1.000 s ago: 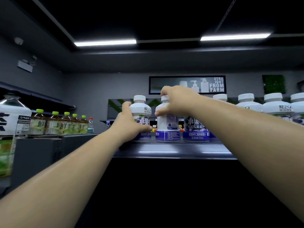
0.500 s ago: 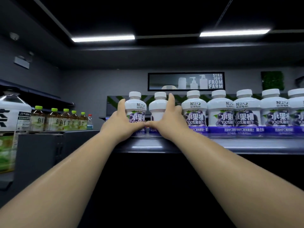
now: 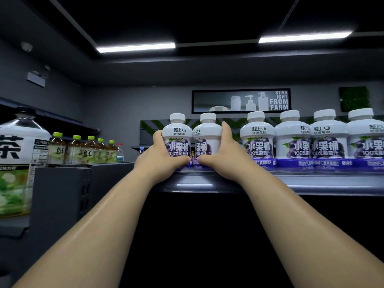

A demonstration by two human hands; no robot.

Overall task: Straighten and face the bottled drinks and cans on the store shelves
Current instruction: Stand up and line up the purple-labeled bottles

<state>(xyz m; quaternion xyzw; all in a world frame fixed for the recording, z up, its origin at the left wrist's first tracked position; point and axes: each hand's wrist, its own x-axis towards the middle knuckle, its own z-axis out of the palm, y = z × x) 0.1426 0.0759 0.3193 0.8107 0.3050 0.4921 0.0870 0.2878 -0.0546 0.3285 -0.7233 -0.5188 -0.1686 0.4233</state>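
Note:
A row of white grape juice bottles with purple labels stands on a dark shelf (image 3: 311,185) at eye height. My left hand (image 3: 161,159) wraps the left side and base of the leftmost juice bottle (image 3: 177,138). My right hand (image 3: 223,156) cups the right side and base of the second juice bottle (image 3: 207,138). These two bottles stand upright and touch each other, labels facing me. A gap separates them from the other juice bottles (image 3: 258,140), which run to the right edge with labels forward.
A large tea jug (image 3: 18,163) stands close at the left. Several green-capped tea bottles (image 3: 83,150) line a lower shelf beside it, with a small red-capped water bottle (image 3: 120,151) at the end. A "Straight from farm" sign (image 3: 241,100) hangs on the back wall.
My right hand came down from the second bottle's cap to its right side. That bottle's label has turned to face me, and both hands now press the two bottles together.

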